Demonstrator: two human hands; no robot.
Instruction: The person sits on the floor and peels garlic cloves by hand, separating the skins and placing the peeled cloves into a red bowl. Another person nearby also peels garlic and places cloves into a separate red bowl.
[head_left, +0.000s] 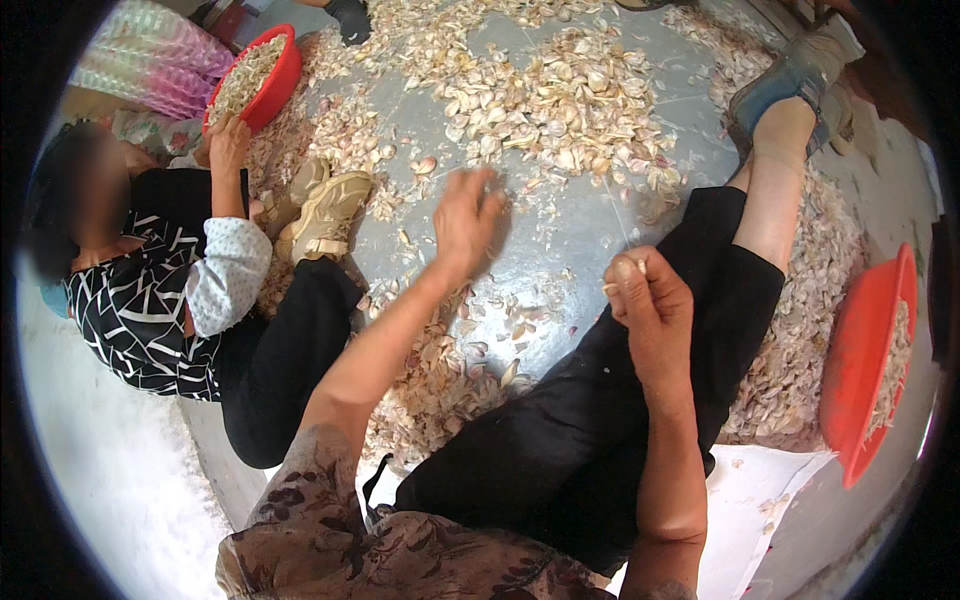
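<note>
My left hand (469, 217) reaches over the grey floor (570, 225), just short of a broad heap of garlic cloves and skins (555, 105). It is blurred; its fingers look apart, and I see nothing held in them. Above my black-trousered leg, my right hand (651, 300) is closed on small pale garlic pieces (641, 267), whose ends stick out between the fingers. A single reddish clove (423, 166) rests on the floor left of my left hand. Between my legs and the neighbour's, loose cloves and papery skins (442, 397) lie piled.
At right, a red plastic basin (862, 375) tilts, holding pale pieces. Garlic skins (795, 375) bank up beside it, near a white sheet (757, 502). At left, a seated person (150, 300) has a hand at another red basin (292, 71); their tan shoe (330, 210) stands near my left arm.
</note>
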